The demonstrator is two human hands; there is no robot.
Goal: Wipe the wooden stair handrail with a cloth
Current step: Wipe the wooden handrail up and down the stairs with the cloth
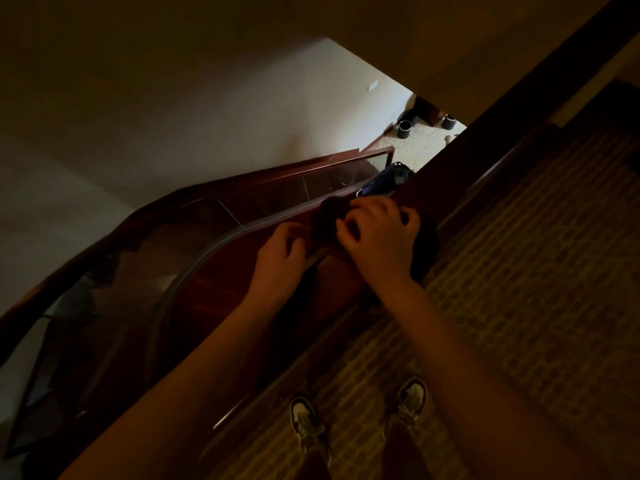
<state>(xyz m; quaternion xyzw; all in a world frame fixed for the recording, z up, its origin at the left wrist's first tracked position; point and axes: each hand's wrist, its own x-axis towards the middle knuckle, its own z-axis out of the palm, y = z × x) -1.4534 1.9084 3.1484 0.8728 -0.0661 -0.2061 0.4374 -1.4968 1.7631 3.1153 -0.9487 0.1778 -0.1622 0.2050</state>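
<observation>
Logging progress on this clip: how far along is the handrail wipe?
Done: nothing provable; the dim light shows no clean-versus-dusty line on the wooden handrail. In hand: the dark cloth lies on the rail, the right hand curled over it and the left hand at its near edge. Left: probably the curved stretch below and the straight run above.

The picture is very dim, with a warm brown cast over the patterned carpet (519, 271) and the dark red-brown wooden handrail (263, 251) where the two bare hands meet. Light comes only from the pale cream wall (259, 116) and landing beyond and above the hands, leaving the dark cloth (327, 221) under them almost lost in shadow. Detail is soft and smeared, and straight lines bow towards the edges.
</observation>
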